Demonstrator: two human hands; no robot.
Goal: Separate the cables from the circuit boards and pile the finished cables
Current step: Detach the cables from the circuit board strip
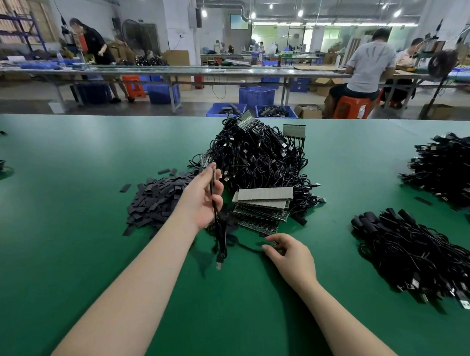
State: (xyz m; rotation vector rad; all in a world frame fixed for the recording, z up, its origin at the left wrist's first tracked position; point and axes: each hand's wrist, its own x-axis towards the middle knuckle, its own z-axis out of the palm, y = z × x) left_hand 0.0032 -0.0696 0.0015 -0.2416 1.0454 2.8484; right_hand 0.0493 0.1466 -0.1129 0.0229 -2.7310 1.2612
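Sleeves (pixel 155 202) of black tubing lie heaped at the left of the green counter (pixel 67 214). Your left hand (pixel 203 200) has its grip clamped on a black cable (pixel 220 233) hanging over the counter. Beyond it lie stacked circuit boards (pixel 262 206). Your right hand (pixel 292 252) pinches a small board near them. Finished cables (pixel 412 253) are piled at right.
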